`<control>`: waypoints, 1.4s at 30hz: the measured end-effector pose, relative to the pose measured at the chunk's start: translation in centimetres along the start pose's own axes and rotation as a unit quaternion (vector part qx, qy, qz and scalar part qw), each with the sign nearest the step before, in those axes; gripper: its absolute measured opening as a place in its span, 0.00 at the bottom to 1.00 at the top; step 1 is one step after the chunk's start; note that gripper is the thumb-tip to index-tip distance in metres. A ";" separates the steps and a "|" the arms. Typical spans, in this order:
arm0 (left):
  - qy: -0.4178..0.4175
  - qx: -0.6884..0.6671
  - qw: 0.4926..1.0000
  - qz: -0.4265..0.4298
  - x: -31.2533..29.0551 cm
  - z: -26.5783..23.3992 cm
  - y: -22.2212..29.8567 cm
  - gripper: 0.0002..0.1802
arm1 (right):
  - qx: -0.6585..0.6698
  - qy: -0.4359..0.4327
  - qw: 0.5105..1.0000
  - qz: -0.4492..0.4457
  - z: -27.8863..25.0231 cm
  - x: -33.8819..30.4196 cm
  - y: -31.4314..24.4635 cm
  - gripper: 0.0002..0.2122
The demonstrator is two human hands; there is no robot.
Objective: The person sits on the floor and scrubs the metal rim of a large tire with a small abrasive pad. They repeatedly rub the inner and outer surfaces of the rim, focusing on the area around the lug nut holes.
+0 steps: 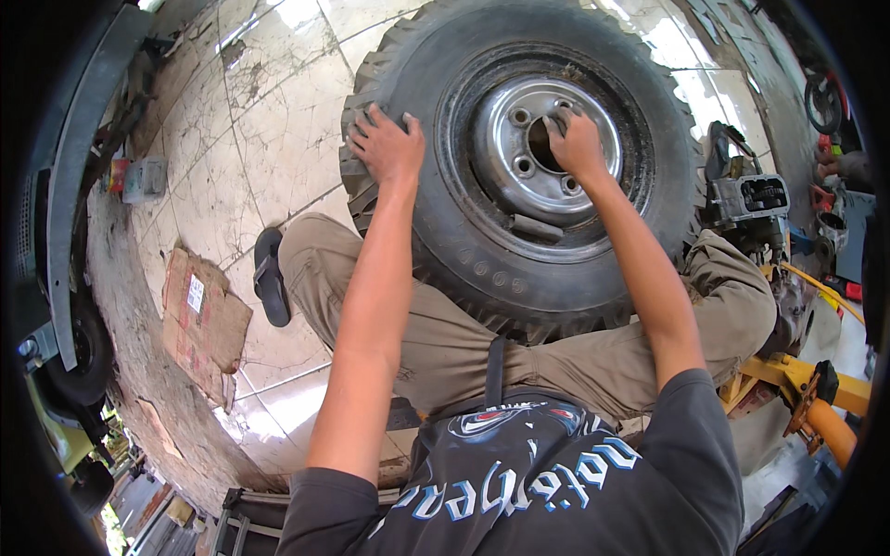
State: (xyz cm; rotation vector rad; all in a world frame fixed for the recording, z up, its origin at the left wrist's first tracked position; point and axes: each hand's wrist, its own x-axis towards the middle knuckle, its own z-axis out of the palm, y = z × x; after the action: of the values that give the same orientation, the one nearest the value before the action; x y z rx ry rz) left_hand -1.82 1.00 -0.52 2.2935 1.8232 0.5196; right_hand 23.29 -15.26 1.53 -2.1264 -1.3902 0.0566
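Note:
A large black tyre (468,250) with chunky tread lies flat on the floor in front of me, between my bent legs. Set inside it is a silvery steel wheel rim (505,190) with a round centre hole and several bolt holes. My left hand (385,148) rests on the tyre's left shoulder, fingers spread. At the rim's centre, my right hand (577,145) has its fingers curled over the metal beside the centre hole; the fingertips are partly hidden. A short dark bar-like piece (536,229) sits at the rim's near edge.
A black sandal (271,278) and a torn cardboard piece (206,310) lie on the tiled floor (278,120) at left. A metal engine-like part (749,196) stands right of the tyre, with a yellow metal frame (807,380) nearer. A vehicle's metal bumper (79,176) borders the far left.

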 end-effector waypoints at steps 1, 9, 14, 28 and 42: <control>0.022 0.005 0.999 0.027 0.0 0.4 -0.1 0.38 | -0.002 0.029 0.999 -0.017 -0.8 -0.5 0.0 0.10; -0.141 0.015 0.913 0.382 -9.2 4.3 7.8 0.34 | 0.076 0.151 0.977 0.129 -0.7 -8.6 3.6 0.08; -0.302 -0.088 0.857 0.408 -8.1 3.6 7.2 0.31 | 0.061 0.162 0.981 0.088 -0.6 -9.7 4.4 0.06; -0.279 -0.061 0.874 0.392 -7.3 3.8 7.4 0.29 | 0.022 0.180 0.977 0.112 1.1 -10.2 4.6 0.07; -0.252 -0.010 0.902 0.351 -8.4 4.7 10.2 0.36 | 0.029 0.179 0.977 0.109 1.1 -10.1 4.7 0.08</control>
State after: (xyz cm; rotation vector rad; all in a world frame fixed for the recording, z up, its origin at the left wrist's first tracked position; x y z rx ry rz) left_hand 7.56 -9.18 -2.76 2.6904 0.7327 -0.0039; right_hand 22.23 -24.61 -4.49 -2.1049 -0.9348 -0.1890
